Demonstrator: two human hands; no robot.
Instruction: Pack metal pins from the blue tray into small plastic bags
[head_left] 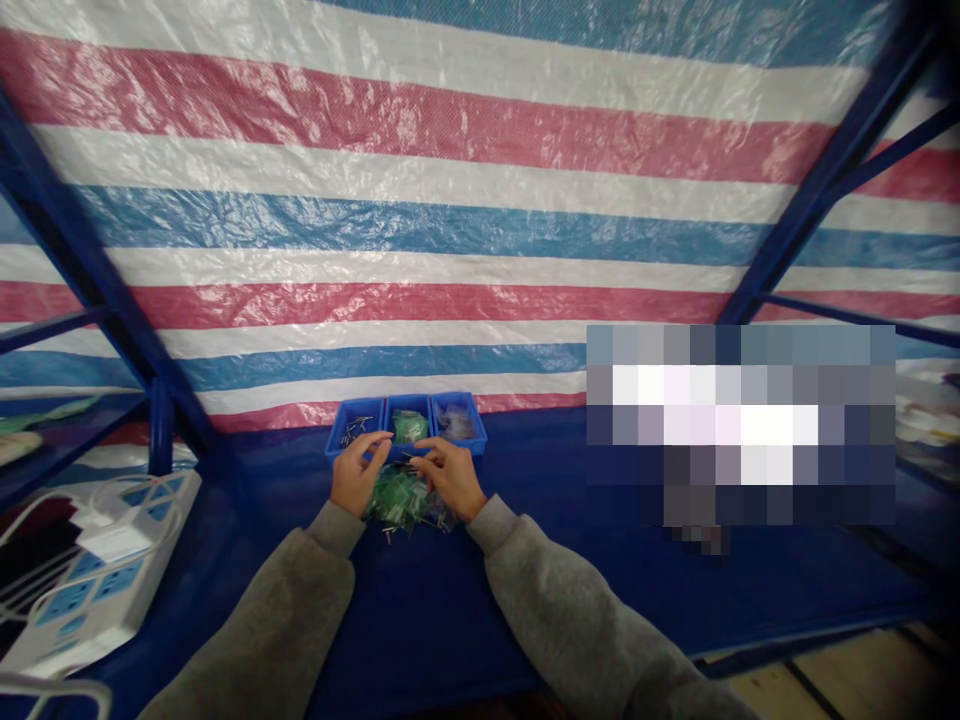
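Observation:
Both my hands rest on a blue table in front of a blue tray (406, 424) with three compartments. My left hand (358, 472) is closed in a pinch near the tray's front edge, with something small between its fingertips that I cannot make out. My right hand (452, 476) is also curled in a pinch, close to the left one, above a pile of small green parts (401, 497). The tray's left compartment holds several small metal pins (354, 427), the middle one green pieces, the right one clear bits. A few loose pins lie by the pile.
A white and blue power strip (90, 565) with cables lies at the left. A striped red, white and blue tarp (465, 200) hangs behind the table, between blue metal frame bars (817, 180). A blurred-out patch covers the right side of the table.

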